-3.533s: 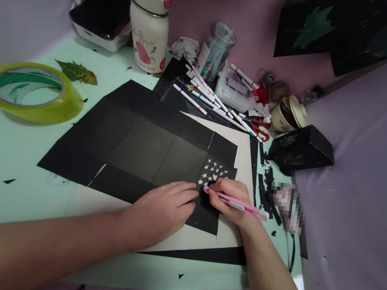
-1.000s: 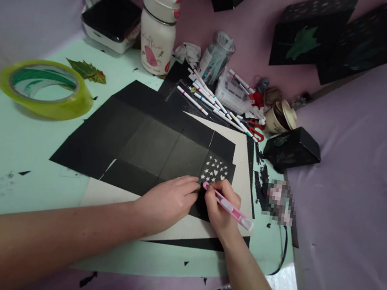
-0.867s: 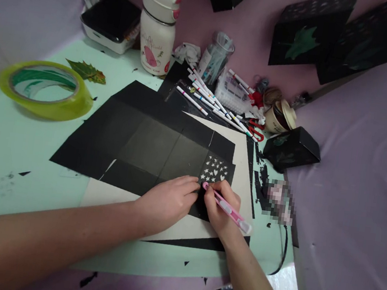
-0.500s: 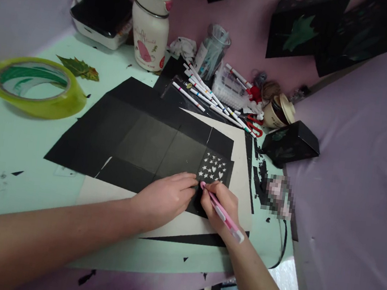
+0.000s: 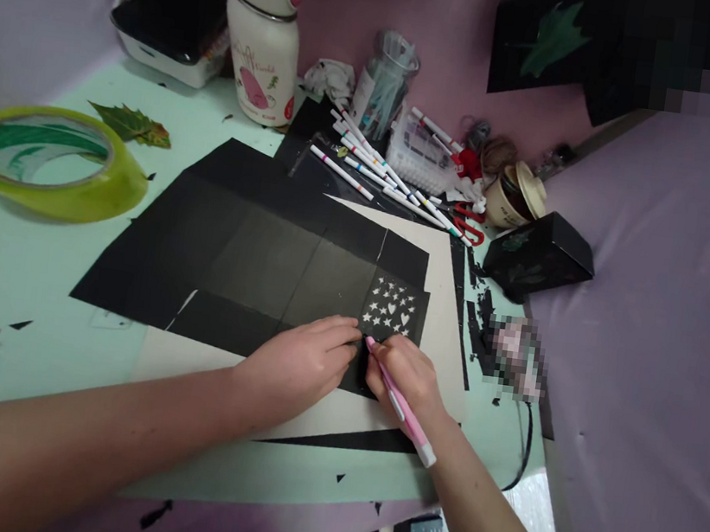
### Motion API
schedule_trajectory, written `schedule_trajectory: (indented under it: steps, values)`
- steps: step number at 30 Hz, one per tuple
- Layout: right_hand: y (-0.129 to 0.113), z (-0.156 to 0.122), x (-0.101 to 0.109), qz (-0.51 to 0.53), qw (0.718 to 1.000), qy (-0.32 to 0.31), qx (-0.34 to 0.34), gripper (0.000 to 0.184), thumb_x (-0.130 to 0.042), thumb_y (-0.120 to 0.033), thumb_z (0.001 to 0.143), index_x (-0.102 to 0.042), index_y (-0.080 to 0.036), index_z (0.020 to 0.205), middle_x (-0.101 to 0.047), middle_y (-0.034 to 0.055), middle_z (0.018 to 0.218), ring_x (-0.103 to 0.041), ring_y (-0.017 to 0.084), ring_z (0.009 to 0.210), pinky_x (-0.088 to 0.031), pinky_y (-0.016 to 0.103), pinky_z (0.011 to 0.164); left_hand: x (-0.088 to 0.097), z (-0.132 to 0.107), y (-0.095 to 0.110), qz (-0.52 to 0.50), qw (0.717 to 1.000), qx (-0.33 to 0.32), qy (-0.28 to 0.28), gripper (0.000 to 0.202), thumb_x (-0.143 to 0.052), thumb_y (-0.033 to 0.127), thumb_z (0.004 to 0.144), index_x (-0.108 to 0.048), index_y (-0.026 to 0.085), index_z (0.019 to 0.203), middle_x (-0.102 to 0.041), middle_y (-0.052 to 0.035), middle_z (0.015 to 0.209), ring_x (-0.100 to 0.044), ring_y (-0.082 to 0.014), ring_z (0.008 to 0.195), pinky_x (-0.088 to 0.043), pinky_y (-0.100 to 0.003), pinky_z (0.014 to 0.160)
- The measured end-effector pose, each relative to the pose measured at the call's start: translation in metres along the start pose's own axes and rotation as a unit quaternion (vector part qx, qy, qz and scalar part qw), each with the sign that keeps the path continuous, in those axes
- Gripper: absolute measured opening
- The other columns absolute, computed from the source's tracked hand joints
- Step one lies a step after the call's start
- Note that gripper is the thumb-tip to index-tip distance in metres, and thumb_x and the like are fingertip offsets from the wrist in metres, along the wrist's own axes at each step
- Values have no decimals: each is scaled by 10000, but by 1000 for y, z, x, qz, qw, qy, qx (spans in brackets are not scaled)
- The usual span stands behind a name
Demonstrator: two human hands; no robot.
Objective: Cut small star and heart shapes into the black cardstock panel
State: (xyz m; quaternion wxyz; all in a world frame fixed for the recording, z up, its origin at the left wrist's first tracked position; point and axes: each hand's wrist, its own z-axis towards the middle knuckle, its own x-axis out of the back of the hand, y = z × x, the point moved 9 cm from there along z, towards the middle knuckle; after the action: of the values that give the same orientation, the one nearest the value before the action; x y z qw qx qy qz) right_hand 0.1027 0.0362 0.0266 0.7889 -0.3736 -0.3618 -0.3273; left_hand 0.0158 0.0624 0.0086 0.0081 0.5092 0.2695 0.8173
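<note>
A black sheet of folded card [image 5: 265, 250] lies flat, with a cluster of white star and heart cut-outs [image 5: 390, 307] near its right end. Across the card's lower edge rests my left hand [image 5: 301, 362], palm down with fingers laid flat, beside the cut-outs. My right hand [image 5: 404, 377] grips a pink pen-shaped craft knife [image 5: 405, 408], its rear end slanting down towards my wrist. The knife's front end meets the card just below the cut-outs, close to my left fingertips; its point is too small to make out. Under the card lies a pale board [image 5: 199, 361].
A yellow tape roll [image 5: 87, 187] and a leaf [image 5: 130, 125] are at left. Behind stand a white bottle [image 5: 261, 57], a glass jar [image 5: 385, 87] and several markers [image 5: 341, 173]. Red-handled scissors [image 5: 468, 229], a black paper box [image 5: 539, 255] and black scraps [image 5: 481, 326] lie right.
The knife's rear end has swung slightly left and down in my right hand, and the knife has rolled a little. My left hand stays on the card. The whole view has shifted slightly.
</note>
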Motion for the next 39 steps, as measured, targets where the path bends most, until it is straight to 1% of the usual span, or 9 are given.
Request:
schedule_trajectory:
  steps: [5,9,15,20,23,27,32,39]
  values:
    - [0,-2,0,-2,1000,-18,9,188,-498,-41,849,-513,-228,845,-521,1,662,-487,150,593,-427,266,548,1,1,1,0,1000,-2,5,287,-363,128,951,-644,126,1008,-662,-93,1133,-554,-202,1183,-416,-394,1090]
    - [-1,-4,1,-2,1000,-17,19,202,-502,-30,840,-506,-232,823,-498,-7,641,-467,151,580,-408,269,532,4,1,2,-3,1000,-7,14,278,-375,117,947,-651,110,979,-671,-103,1106,-571,-207,1158,-424,-389,1080]
    - [-1,-7,-4,-28,998,-36,38,255,-496,-36,860,-445,-233,706,-431,-15,623,-404,144,569,-364,276,519,1,0,1,8,1000,0,0,291,-355,134,958,-644,137,996,-665,-81,1134,-558,-190,1179,-424,-377,1081]
    - [-1,-11,-7,-40,997,-45,46,279,-516,-54,875,-429,-224,671,-412,-10,633,-369,143,578,-334,285,522,2,0,2,13,1000,-5,4,285,-364,135,958,-644,120,1011,-667,-91,1130,-557,-195,1180,-419,-374,1085]
    - [0,-14,-8,-43,997,-59,32,247,-504,-56,890,-480,-217,705,-426,-8,645,-385,145,589,-335,287,535,2,1,2,5,1000,-4,1,294,-353,131,958,-642,128,1012,-666,-90,1140,-560,-194,1174,-420,-385,1082]
    - [0,-15,-8,-41,996,-79,14,168,-487,-88,919,-569,-207,833,-492,14,706,-436,152,637,-359,289,561,3,1,3,0,1000,-5,1,308,-341,126,956,-642,130,1023,-664,-93,1146,-563,-195,1167,-412,-386,1085]
    - [-1,-11,-8,-48,995,-83,13,187,-454,-94,941,-581,-198,852,-520,30,726,-428,154,658,-371,290,569,2,1,4,17,1000,-11,1,304,-350,122,953,-644,130,1028,-674,-81,1119,-572,-193,1155,-406,-371,1090]
    - [-4,-6,-10,-72,995,-66,1,153,-464,-97,932,-574,-194,890,-530,37,738,-439,164,659,-384,297,577,8,3,8,28,999,-26,15,293,-368,98,942,-656,90,992,-674,-107,1098,-584,-210,1134,-421,-367,1080]
